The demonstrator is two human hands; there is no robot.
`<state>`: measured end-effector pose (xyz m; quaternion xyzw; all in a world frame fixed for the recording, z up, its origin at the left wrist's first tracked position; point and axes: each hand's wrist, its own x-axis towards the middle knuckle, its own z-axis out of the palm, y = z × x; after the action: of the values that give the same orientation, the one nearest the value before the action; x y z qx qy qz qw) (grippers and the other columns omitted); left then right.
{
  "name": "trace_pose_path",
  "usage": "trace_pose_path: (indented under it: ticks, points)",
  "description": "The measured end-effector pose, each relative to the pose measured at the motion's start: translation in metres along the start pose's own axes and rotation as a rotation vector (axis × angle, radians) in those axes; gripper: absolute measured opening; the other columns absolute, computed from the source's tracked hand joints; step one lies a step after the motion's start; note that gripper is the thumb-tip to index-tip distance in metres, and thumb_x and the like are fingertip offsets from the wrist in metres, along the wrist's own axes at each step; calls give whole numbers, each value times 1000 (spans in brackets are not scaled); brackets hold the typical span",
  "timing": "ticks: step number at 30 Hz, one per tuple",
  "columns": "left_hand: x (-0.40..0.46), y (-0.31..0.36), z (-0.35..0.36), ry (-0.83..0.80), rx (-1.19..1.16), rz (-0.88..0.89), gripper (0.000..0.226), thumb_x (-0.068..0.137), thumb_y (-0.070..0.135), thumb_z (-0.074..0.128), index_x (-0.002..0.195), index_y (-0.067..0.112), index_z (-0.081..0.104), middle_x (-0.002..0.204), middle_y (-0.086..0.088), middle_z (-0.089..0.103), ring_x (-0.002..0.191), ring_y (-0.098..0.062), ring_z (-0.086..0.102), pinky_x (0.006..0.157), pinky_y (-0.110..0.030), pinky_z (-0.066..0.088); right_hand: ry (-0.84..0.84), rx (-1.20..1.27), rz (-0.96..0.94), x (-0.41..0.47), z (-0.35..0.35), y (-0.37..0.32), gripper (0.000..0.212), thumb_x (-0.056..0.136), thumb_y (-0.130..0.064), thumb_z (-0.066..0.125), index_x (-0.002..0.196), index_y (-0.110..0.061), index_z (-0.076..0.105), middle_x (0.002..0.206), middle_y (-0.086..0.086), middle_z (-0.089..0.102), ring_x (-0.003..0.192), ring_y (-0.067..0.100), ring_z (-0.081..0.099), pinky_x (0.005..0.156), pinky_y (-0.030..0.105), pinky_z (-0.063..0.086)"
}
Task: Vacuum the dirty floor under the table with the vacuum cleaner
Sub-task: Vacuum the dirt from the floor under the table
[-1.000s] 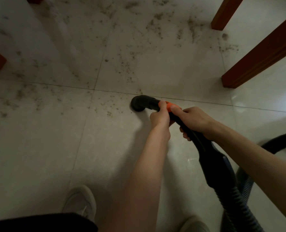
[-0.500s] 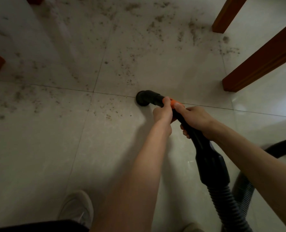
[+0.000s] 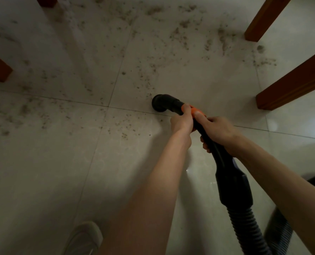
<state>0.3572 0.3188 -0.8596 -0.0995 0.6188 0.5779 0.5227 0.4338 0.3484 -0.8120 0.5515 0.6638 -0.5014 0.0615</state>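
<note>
Both hands hold the black vacuum tube. The left hand wraps its fingers round the tube near the front, right by an orange part. The right hand grips the tube just behind it, with its thumb resting on the orange part. The bent black nozzle at the end of the tube sits on the pale tile floor, right at a line between tiles. Dark crumbs and dirt lie all over the tiles past the nozzle and to its left. Brown wooden table legs stand around the dirty spot. A ribbed hose runs back from the tube. A light shoe shows at the bottom.
</note>
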Motion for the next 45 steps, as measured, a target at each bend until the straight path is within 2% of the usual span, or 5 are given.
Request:
trace_pose_path:
  ticks: [11, 16, 33, 40, 45]
  points:
    - [-14, -24, 13, -43, 30, -28, 48, 94, 45, 46, 120, 6, 55, 108, -11, 67, 85, -20, 65, 88, -34, 53, -71, 62, 74, -16, -18, 21, 58, 94, -51, 46, 108, 3, 59, 59, 9, 54, 40, 16, 51, 40, 24, 44]
    - [-25, -39, 18, -66, 78, -55, 46, 94, 45, 45, 121, 9, 55, 107, -8, 67, 94, -20, 66, 89, -32, 52, -117, 107, 122, -29, -29, 35, 54, 93, -53, 47, 95, 1, 58, 59, 9, 52, 39, 15, 48, 39, 23, 44]
    - [-6, -7, 6, -32, 89, 9, 44, 95, 40, 46, 120, 4, 55, 112, -12, 65, 89, -24, 65, 89, -35, 53, -24, 133, 27, -7, -6, 14, 56, 94, -52, 48, 103, 2, 60, 59, 9, 53, 39, 15, 51, 39, 24, 44]
    - [11, 11, 9, -89, 131, 5, 43, 96, 35, 47, 122, 2, 52, 107, -13, 63, 73, -19, 60, 87, -37, 54, 20, 123, 37, 13, -8, 8, 51, 94, -51, 47, 98, -1, 58, 61, 9, 54, 40, 15, 52, 41, 26, 44]
    - [29, 11, 0, -69, 141, 30, 45, 95, 40, 47, 122, 3, 51, 111, -13, 64, 86, -23, 65, 87, -35, 54, -19, 133, 37, 26, -1, 0, 54, 94, -50, 47, 103, 1, 58, 59, 8, 54, 39, 15, 52, 40, 25, 44]
